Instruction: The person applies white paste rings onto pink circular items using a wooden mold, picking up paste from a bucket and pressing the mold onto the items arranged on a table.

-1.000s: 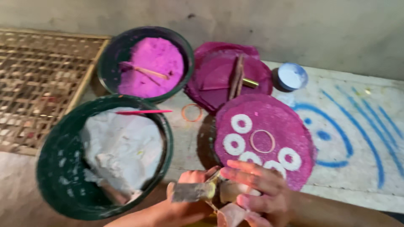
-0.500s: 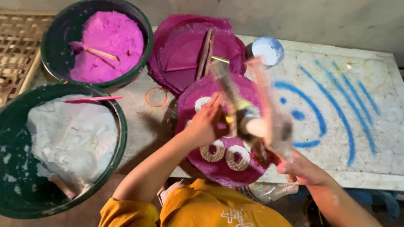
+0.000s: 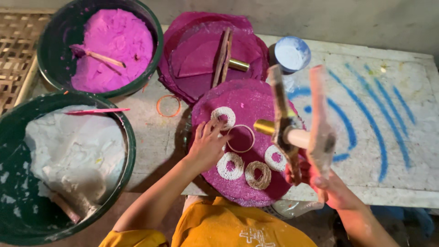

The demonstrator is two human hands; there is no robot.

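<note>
Left hand (image 3: 208, 146) lies flat, fingers spread, on the magenta disc (image 3: 242, 100) by the bench's near edge, touching a white ring (image 3: 223, 117), probably steadying it. Right hand (image 3: 329, 183) is clamped round a wooden-paddled tool (image 3: 297, 132), raised clear of the rings.

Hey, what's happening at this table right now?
A person in a yellow top rests the left hand on a round magenta mat, fingers by a thin ring among white rope rings. The right hand holds up a wooden two-paddle tool. Bowls of pink powder and white paste sit at the left.
</note>
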